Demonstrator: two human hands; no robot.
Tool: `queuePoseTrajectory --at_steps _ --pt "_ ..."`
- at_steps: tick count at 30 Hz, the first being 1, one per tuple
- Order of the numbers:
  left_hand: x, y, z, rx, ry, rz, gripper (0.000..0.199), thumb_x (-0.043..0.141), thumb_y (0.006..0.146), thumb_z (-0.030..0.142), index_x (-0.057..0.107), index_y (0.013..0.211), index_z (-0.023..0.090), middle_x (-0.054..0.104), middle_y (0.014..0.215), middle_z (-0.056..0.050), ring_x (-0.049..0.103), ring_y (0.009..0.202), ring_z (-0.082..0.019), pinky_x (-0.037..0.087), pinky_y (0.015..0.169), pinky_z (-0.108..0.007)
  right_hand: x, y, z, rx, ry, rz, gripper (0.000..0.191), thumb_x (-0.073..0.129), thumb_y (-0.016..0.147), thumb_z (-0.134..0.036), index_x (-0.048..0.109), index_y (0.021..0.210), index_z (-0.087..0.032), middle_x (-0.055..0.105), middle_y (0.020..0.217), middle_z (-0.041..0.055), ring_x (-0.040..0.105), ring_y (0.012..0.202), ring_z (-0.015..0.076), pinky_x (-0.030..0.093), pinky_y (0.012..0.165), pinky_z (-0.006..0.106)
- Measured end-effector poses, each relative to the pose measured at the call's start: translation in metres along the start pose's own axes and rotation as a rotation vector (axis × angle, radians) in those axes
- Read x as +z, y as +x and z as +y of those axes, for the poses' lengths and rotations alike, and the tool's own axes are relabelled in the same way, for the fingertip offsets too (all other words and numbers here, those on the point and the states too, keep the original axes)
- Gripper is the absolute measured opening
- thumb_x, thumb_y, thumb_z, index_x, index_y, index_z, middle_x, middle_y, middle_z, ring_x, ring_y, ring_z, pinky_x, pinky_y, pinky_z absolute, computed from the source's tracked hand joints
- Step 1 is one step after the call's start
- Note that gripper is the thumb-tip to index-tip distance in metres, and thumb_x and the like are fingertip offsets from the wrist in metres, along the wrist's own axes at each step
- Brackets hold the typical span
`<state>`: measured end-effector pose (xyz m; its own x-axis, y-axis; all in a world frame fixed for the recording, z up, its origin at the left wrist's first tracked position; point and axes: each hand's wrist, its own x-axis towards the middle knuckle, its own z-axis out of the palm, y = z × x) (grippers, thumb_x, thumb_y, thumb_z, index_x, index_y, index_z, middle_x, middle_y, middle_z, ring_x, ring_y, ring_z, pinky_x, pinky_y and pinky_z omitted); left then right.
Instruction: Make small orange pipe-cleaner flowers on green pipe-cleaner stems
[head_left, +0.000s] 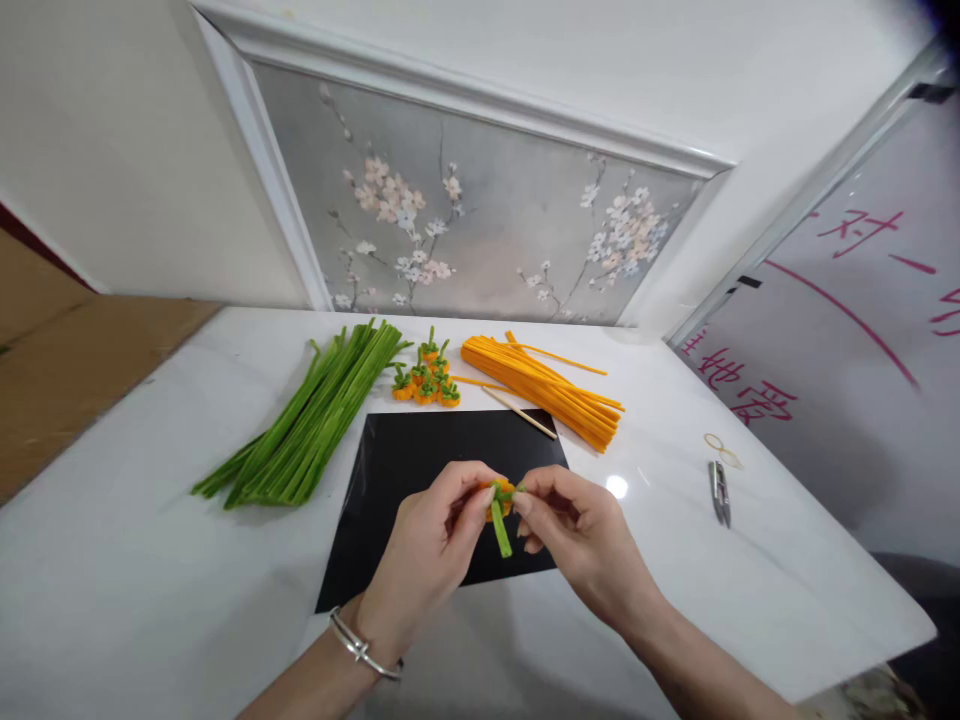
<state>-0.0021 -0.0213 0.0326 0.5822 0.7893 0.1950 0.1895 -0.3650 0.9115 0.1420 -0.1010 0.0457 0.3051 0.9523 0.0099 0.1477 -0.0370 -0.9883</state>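
Over a black mat (405,450), my left hand (442,530) pinches a small orange pipe-cleaner pumpkin (496,488) between thumb and fingers. A green pipe-cleaner piece (502,535) sticks out of it, pointing down toward me. My right hand (577,520) closes thumb and forefinger on a green end at the pumpkin's right side. Fingers hide part of the orange body. Beyond the mat stands a cluster of several finished-looking orange pumpkins with green tops (426,385).
Green pipe cleaners (315,420) lie bundled at left, orange pipe cleaners (547,385) at back right. A thin wooden stick (519,412) touches the mat's far edge. Thread snips (720,492) and rubber bands (721,450) lie far right. A whiteboard (847,330) leans beside the white table (187,590).
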Motion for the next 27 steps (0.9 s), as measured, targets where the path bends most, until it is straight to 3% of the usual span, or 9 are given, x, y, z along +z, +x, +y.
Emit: queuePoseTrajectory --at_steps 6,10,15,20,24,27 --pt "0.003 -0.001 -0.003 -0.012 -0.046 0.005 0.011 0.050 0.091 0.027 0.058 0.093 0.021 0.066 0.081 0.001 0.060 0.065 -0.010 0.047 0.058 -0.020 0.000 -0.001 0.003 -0.155 -0.105 0.034 0.008 0.059 0.085 -0.025 0.062 0.082 -0.018 0.059 0.073 0.0004 0.056 0.060 0.0111 0.050 0.052 0.021" --pt "0.002 -0.002 -0.003 -0.042 -0.090 -0.020 0.011 0.050 0.092 0.028 0.058 0.091 0.020 0.061 0.075 0.002 0.055 0.060 -0.009 0.045 0.054 -0.019 0.001 0.004 0.004 -0.486 -0.314 0.147 0.010 0.055 0.084 -0.011 0.061 0.079 -0.018 0.061 0.076 0.0028 0.057 0.064 0.0116 0.050 0.056 0.022" --pt "0.002 -0.003 -0.002 -0.099 -0.317 -0.082 0.010 0.052 0.091 0.028 0.057 0.089 0.019 0.063 0.076 0.002 0.060 0.069 -0.011 0.053 0.066 -0.022 -0.007 0.008 0.017 -0.835 -0.556 0.192 0.020 0.055 0.083 -0.002 0.063 0.090 -0.018 0.065 0.085 0.0068 0.060 0.072 0.0138 0.052 0.063 0.025" --pt "0.002 -0.002 -0.002 -0.079 -0.260 -0.080 0.012 0.052 0.092 0.030 0.057 0.090 0.019 0.064 0.078 0.001 0.061 0.069 -0.011 0.054 0.065 -0.022 -0.019 0.006 0.016 -1.107 -1.006 0.061 0.019 0.055 0.085 -0.004 0.064 0.100 -0.011 0.068 0.087 0.0123 0.059 0.069 0.0181 0.049 0.059 0.031" --pt "0.001 -0.003 -0.004 0.019 -0.022 -0.051 0.013 0.051 0.092 0.028 0.060 0.092 0.019 0.068 0.079 0.000 0.061 0.064 -0.010 0.050 0.058 -0.019 -0.022 0.001 0.004 -1.057 -1.087 -0.067 0.021 0.047 0.091 -0.007 0.065 0.100 -0.010 0.069 0.086 0.0114 0.060 0.065 0.0177 0.049 0.056 0.031" --pt "0.000 -0.005 -0.005 0.124 0.093 -0.045 0.012 0.049 0.093 0.024 0.060 0.096 0.021 0.070 0.081 0.001 0.063 0.063 -0.009 0.049 0.055 -0.018 -0.022 0.000 0.002 -0.898 -0.780 -0.061 0.020 0.049 0.092 -0.010 0.066 0.101 -0.016 0.070 0.092 0.0086 0.064 0.075 0.0161 0.053 0.065 0.028"
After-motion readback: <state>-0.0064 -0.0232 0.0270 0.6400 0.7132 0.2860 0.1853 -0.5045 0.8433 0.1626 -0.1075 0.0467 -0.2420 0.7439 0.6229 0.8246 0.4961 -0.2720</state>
